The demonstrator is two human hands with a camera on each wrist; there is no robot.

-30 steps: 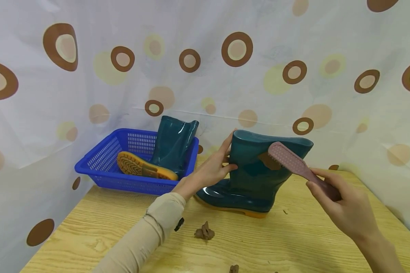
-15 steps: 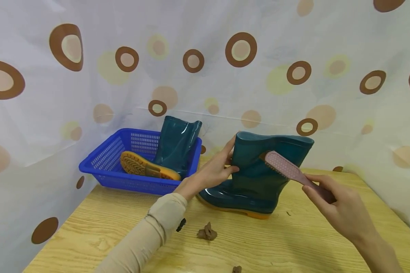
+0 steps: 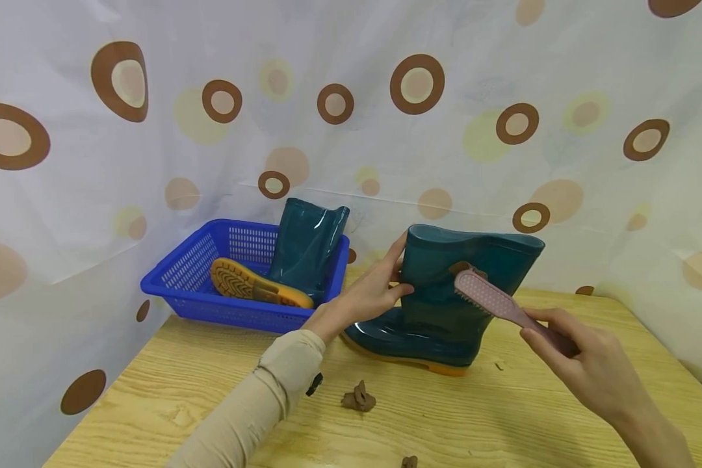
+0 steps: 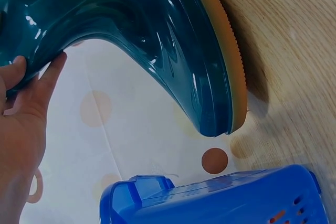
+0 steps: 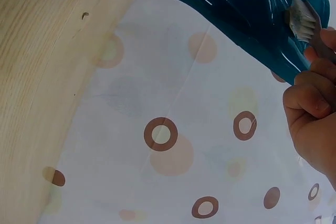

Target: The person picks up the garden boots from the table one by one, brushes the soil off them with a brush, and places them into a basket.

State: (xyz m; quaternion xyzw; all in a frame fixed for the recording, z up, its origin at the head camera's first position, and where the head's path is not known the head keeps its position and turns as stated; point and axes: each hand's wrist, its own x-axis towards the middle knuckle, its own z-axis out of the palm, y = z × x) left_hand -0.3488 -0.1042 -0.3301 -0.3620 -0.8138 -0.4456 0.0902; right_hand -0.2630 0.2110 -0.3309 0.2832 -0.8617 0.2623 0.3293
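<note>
A dark green rubber boot [image 3: 439, 325] with an orange sole stands on the table, toe to the left. My left hand [image 3: 371, 289] grips the front of its shaft, thumb on the near side; the left wrist view shows the fingers behind. In my right hand [image 3: 591, 364] is the handle of a pink scrubbing brush [image 3: 491, 299]. Its pale bristles [image 5: 303, 20] are against or very near the shaft, just below a brown smear [image 3: 459, 266]. The brush head hides part of that smear. Whether the sole lies fully flat is unclear.
A blue plastic basket [image 3: 181, 305] stands at the back left with a second green boot [image 3: 307, 247] and an upturned yellow sole [image 3: 257, 286] in it. Brown lumps [image 3: 359, 398] lie on the wooden table [image 3: 257, 364] in front. A dotted curtain [image 3: 351, 156] closes off the back.
The brush has moved down the shaft, and the brown smear shows smaller than a second ago. My left hand keeps its grip. The whole view has shifted slightly.
</note>
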